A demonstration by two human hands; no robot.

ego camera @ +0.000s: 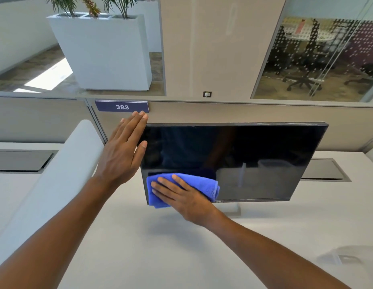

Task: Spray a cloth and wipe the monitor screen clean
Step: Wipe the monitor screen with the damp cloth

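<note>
- Monitor stands on a white desk, its screen dark.
- Blue cloth, folded, lies against the monitor's lower left corner.
- Right hand presses the cloth flat to the monitor, fingers straight and spread, not curled round it.
- Left hand is flat at the monitor's upper left edge, fingers straight, thumb over the screen's edge, holding nothing.
- Sign reading 383 sits just above the monitor's upper left corner.

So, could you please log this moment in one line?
phase: wiping | right hand: presses blue cloth on monitor screen lower-left | left hand: open at left edge
</note>
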